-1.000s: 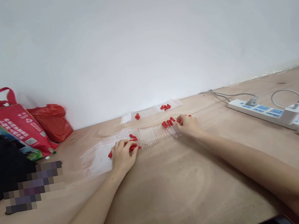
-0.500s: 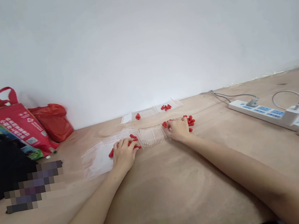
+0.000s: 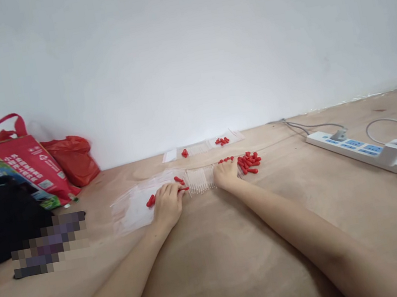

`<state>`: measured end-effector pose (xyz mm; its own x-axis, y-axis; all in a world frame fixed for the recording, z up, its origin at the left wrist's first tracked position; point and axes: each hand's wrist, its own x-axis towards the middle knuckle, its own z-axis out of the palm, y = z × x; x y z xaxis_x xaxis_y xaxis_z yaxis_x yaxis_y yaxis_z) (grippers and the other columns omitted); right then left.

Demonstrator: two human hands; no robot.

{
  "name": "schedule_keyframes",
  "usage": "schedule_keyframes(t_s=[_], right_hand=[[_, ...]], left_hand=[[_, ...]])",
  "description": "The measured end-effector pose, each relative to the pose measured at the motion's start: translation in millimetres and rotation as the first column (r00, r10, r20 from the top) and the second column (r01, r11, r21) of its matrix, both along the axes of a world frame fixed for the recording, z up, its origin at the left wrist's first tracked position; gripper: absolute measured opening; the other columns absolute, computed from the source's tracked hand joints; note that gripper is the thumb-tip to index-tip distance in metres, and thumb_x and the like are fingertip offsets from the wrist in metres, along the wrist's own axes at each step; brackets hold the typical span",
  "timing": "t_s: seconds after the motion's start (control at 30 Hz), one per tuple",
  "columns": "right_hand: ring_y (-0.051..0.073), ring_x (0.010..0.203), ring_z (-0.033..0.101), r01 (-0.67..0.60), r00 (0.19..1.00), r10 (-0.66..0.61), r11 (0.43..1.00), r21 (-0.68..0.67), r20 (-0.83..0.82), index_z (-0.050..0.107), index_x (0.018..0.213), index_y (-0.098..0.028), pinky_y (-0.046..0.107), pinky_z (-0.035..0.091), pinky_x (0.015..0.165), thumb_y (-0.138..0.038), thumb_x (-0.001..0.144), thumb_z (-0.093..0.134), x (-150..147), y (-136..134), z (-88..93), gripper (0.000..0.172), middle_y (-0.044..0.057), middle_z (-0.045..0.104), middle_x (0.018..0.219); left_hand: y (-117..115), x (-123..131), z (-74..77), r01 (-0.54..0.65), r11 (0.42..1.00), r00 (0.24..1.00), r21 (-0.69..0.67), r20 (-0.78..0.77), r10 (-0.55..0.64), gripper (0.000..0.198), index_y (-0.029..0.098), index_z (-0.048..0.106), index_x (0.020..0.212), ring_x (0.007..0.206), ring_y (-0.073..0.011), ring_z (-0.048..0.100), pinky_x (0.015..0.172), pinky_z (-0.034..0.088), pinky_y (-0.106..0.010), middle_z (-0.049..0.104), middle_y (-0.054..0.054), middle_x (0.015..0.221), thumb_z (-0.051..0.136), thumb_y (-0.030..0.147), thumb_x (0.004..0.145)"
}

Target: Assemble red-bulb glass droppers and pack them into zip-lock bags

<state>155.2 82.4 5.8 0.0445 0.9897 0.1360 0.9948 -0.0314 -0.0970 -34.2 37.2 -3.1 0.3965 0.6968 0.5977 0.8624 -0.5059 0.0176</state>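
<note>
Mid-frame, thin white sticks [image 3: 199,180] lie side by side, long axes running up-down, beaded ends toward the bottom; the right hand [image 3: 226,173] covers their right end. Left hand [image 3: 168,202] apart; grips unclear. Red bulb-shaped pieces [image 3: 250,161] flank them.

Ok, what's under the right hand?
Beside the right hand, thin pale sticks show at left and red pieces at right and beyond. Whatever lies directly beneath is covered and can't be seen.

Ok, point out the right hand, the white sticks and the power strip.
Right hand [image 3: 226,173], head view: back of the hand.
White sticks [image 3: 199,180], head view: middle of the visible row.
Power strip [image 3: 360,148], head view: middle of its top.
</note>
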Motion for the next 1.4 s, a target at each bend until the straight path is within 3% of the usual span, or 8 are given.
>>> schedule_keyframes(t_s=[0.2,0.27,0.37,0.5,0.8,1.03,1.17,1.4], right_hand=[[0.029,0.093,0.05,-0.046,0.999,0.047,0.991,0.128,-0.003,0.055,0.095,-0.006,0.044,0.024,0.08,-0.007,0.078,0.034,24,-18,4.1,0.027,0.022,0.058,0.097],[0.025,0.083,0.051,-0.165,0.981,0.18,0.969,0.183,-0.073,0.051,0.093,-0.007,0.039,0.029,0.074,-0.011,0.079,0.034,43,-29,-1.0,0.022,0.018,0.058,0.091],[0.019,0.072,0.049,-0.386,0.874,0.443,0.882,0.269,-0.199,0.045,0.085,-0.014,0.031,0.032,0.066,-0.015,0.082,0.031,69,-48,-16.5,0.015,0.01,0.057,0.082],[0.015,0.067,0.047,-0.524,0.754,0.611,0.78,0.342,-0.24,0.039,0.078,-0.017,0.031,0.032,0.071,-0.014,0.082,0.031,85,-68,-34.9,0.01,0.005,0.054,0.075],[0.015,0.066,0.047,-0.564,0.714,0.645,0.76,0.323,-0.272,0.041,0.079,-0.017,0.03,0.032,0.07,-0.012,0.081,0.032,76,-75,-33.1,0.011,0.004,0.055,0.075],[0.015,0.079,0.051,-0.628,0.621,0.726,0.687,0.367,-0.295,0.047,0.093,-0.017,0.029,0.031,0.072,-0.012,0.083,0.033,74,-82,-22.8,0.017,0.005,0.057,0.087],[0.012,0.063,0.049,-0.607,0.593,0.722,0.692,0.391,-0.358,0.05,0.083,-0.017,0.025,0.032,0.065,-0.021,0.083,0.043,70,-81,-21.9,0.009,0.001,0.055,0.07],[0.011,0.063,0.048,-0.605,0.578,0.74,0.671,0.428,-0.344,0.055,0.073,-0.016,0.027,0.028,0.067,-0.021,0.083,0.046,72,-78,-24.8,0.015,0.0,0.056,0.068]], left_hand=[[-8,10,-4.3,0.163,0.986,0.98,-0.041,0.122,-0.157,0.022,0.014,0.05,0.101,0.091,-0.0207,0.051,0.08,0.04,-0.035,0.056,-0.009,0.095,0.036,0.017,0.085],[-13,17,-5.5,0.214,0.973,0.966,-0.081,0.168,-0.198,0.024,0.014,0.05,0.103,0.09,-0.0189,0.051,0.079,0.042,-0.032,0.052,-0.009,0.095,0.034,0.017,0.085],[-21,29,-5.9,0.254,0.954,0.947,-0.159,0.242,-0.212,0.02,0.015,0.054,0.093,0.081,-0.0158,0.052,0.074,0.044,-0.029,0.051,-0.006,0.087,0.036,0.019,0.085],[-29,40,-3.9,0.28,0.928,0.937,-0.246,0.282,-0.208,0.015,0.016,0.054,0.088,0.077,-0.0151,0.054,0.071,0.044,-0.028,0.056,-0.004,0.083,0.04,0.022,0.084],[-34,42,0.9,0.328,0.909,0.924,-0.255,0.287,-0.253,0.014,0.017,0.055,0.086,0.073,-0.0145,0.055,0.066,0.043,-0.026,0.06,-0.003,0.08,0.042,0.022,0.083],[-31,43,-2.7,0.311,0.885,0.902,-0.347,0.402,-0.16,0.017,0.016,0.057,0.087,0.063,-0.0127,0.054,0.058,0.043,-0.023,0.061,-0.001,0.074,0.042,0.023,0.082],[-30,44,-3.8,0.345,0.852,0.874,-0.393,0.465,-0.14,0.02,0.015,0.058,0.086,0.058,-0.0115,0.052,0.053,0.041,-0.022,0.059,-0.001,0.07,0.043,0.026,0.082],[-35,44,-2.8,0.383,0.859,0.88,-0.34,0.417,-0.227,0.016,0.015,0.061,0.08,0.059,-0.0106,0.051,0.053,0.039,-0.021,0.058,-0.001,0.068,0.047,0.022,0.08]])
